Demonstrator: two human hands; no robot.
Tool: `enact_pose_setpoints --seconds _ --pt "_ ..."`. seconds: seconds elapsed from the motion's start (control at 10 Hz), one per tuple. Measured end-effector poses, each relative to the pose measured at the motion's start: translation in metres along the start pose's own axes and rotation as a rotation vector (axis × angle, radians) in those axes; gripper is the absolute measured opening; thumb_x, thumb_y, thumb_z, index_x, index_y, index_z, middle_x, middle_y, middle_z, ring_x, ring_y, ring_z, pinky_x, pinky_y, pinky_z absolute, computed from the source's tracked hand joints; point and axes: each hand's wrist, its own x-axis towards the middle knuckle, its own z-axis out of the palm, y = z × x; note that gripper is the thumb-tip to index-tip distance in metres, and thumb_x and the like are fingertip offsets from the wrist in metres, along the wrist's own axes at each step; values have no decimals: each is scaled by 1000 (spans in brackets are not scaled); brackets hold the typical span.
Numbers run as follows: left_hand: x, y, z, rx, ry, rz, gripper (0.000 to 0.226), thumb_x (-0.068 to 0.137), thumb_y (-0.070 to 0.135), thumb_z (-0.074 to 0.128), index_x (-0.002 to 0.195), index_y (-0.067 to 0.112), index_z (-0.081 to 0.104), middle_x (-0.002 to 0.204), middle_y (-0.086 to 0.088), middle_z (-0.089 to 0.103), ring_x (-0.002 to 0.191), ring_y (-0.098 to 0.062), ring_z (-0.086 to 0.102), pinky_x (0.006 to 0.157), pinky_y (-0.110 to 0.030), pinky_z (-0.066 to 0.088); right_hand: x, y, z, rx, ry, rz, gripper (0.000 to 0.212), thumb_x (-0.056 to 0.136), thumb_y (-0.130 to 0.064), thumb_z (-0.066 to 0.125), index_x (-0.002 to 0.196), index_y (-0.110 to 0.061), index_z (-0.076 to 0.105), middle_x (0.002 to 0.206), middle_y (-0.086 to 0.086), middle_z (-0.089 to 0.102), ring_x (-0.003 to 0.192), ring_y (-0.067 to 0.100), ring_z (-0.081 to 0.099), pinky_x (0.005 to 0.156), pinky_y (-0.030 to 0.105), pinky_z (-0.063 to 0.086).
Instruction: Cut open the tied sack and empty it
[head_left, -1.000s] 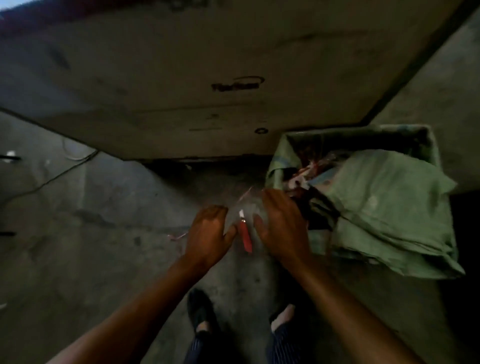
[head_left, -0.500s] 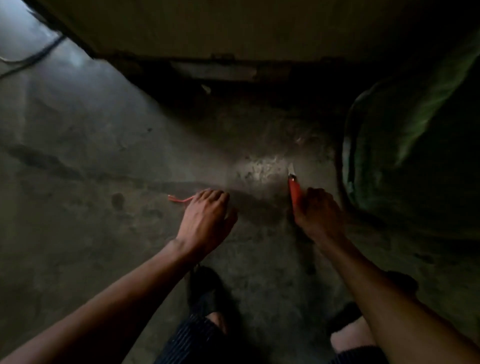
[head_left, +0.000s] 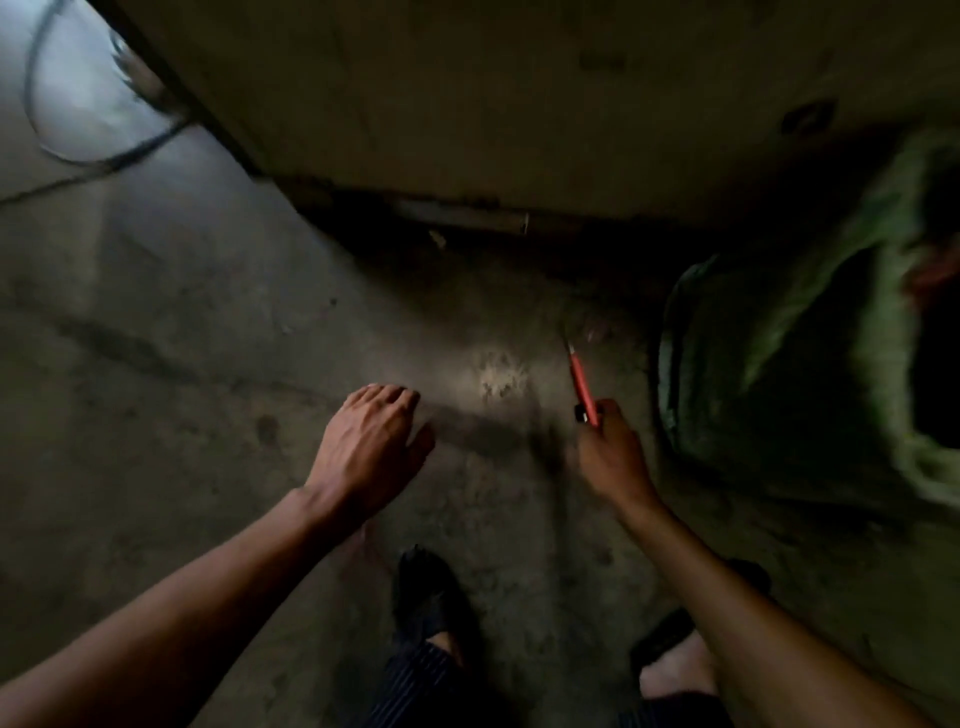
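Gripping red cutter (head_left: 581, 382), right hand (head_left: 613, 457) apparently raised slightly, left hand (head_left: 371, 447) relaxed, string gone

one green sack (head_left: 789, 364), one red cutter (head_left: 582, 382), two hands, two shoes

The stained grey concrete floor (head_left: 218, 332) lay dim, with one pale scuffed patch (head_left: 501, 376) near its middle; a dull beige panel wall (head_left: 519, 104) rose behind; a dark looping cable (head_left: 104, 156) curled at the brighter upper left.
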Motion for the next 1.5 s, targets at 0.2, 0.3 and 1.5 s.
enact_pose_setpoints --seconds 0.2,0.3,1.5 --pt "-29 31 -244 -44 236 -9 36 85 27 62 110 2 63 108 -19 69 104 -34 63 94 -43 46 -142 -190 -131 99 4 -348 16 82 -12 59 75 -22 50 57 -8 44 51 6 41 47 16 31" --pt "-53 44 -354 -59 387 -7 32 83 26 64 107 6 64 106 -15 70 102 -31 64 92 -41 48 -202 -274 -181 189 -13 -439 16 85 -18 61 74 -23 50 56 -4 47 45 11 44 46 24 39" --pt "185 51 -535 -71 146 -141 71 92 60 23 147 23 -3 158 -7 -8 141 -18 -17 115 -34 -8 -66 -551 -335 -43 503 -385 34 78 -44 65 79 -12 56 81 3 57 67 18 52 49 25 33"
